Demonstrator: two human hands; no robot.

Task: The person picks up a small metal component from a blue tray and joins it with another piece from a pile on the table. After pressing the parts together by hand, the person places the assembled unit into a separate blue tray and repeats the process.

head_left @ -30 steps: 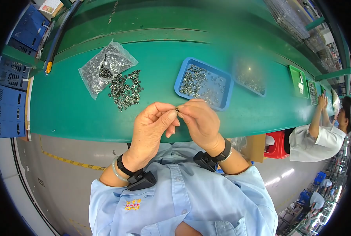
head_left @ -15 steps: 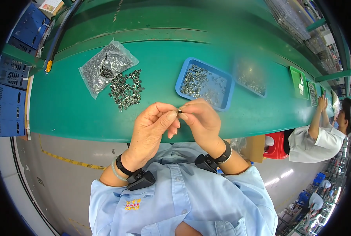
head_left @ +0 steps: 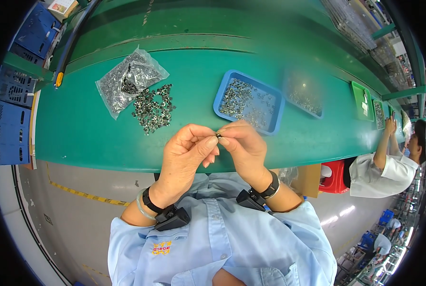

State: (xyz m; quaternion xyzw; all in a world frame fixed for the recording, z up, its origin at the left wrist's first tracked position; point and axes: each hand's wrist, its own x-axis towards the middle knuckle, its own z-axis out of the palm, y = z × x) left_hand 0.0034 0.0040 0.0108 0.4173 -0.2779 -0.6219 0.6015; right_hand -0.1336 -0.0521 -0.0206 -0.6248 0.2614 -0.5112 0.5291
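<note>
Both my hands meet above the near edge of the green table. A small dark and silvery metal part (head_left: 218,136) is pinched between the fingertips of my left hand (head_left: 188,148) and my right hand (head_left: 245,147); most of it is hidden. Beyond my left hand lies a loose heap of small shiny metal parts (head_left: 153,112). An open clear plastic bag (head_left: 114,88) of similar parts lies against that heap. Past my right hand stands a blue tray (head_left: 276,112), with small metal parts (head_left: 238,97) gathered mostly on its left side.
Right of the blue tray is a blurred tray (head_left: 322,107) of small parts. A green tray (head_left: 361,102) lies farther right, near a co-worker (head_left: 384,174). Below the table's right part are a red stool (head_left: 336,177) and a cardboard box (head_left: 308,181). Blue crates (head_left: 10,136) line the left.
Almost nothing differs. My hands stay together around the small metal part, with only a very slight shift of the fingers.
</note>
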